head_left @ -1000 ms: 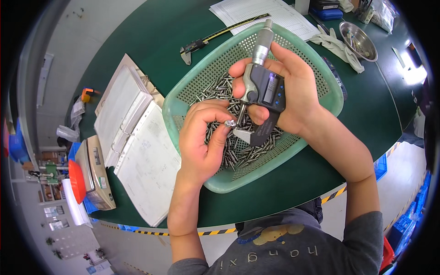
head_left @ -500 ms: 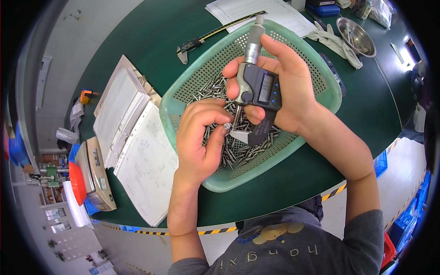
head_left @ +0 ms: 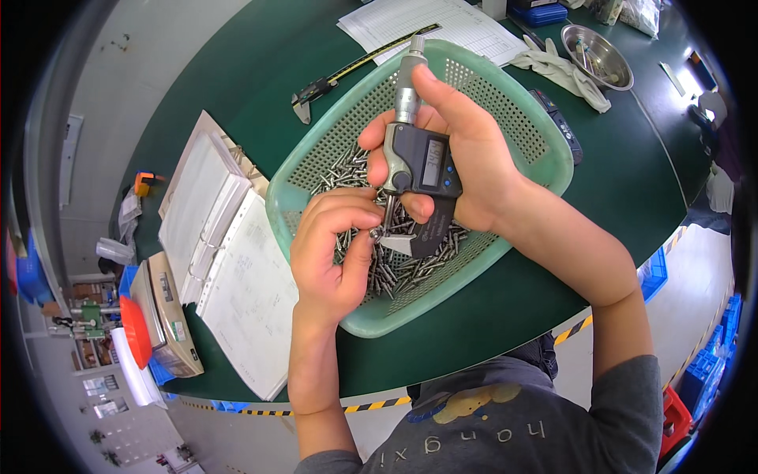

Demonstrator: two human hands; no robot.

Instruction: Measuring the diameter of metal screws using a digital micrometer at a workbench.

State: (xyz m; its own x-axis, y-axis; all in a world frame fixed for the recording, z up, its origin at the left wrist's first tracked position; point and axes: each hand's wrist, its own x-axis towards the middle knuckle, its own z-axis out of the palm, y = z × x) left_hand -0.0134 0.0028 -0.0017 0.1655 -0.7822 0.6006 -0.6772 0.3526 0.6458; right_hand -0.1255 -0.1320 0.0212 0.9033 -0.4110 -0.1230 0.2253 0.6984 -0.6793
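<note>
My right hand [head_left: 474,150] is wrapped round a digital micrometer [head_left: 426,158], its thumb lying along the thimble and its small screen facing up. Between thumb and fingertips, my left hand [head_left: 332,245] pinches a small metal pin [head_left: 375,235]. The pin's end sits at the micrometer's jaws; I cannot tell whether both jaws touch it. Both hands are over a green perforated plastic basket [head_left: 316,163]. Many similar metal pins [head_left: 430,268] lie heaped inside it, partly covered by my hands.
Left of the basket lies an open ring binder [head_left: 257,292], with a scale [head_left: 170,316] and a red tray [head_left: 136,332] beyond. A caliper [head_left: 316,88] and paper sheets [head_left: 474,31] lie behind. White gloves [head_left: 564,75] and a metal bowl [head_left: 604,39] stand back right.
Both hands and the micrometer have shifted a little left in the picture. The pin has come closer to the jaws, and the reading on the screen has changed.
</note>
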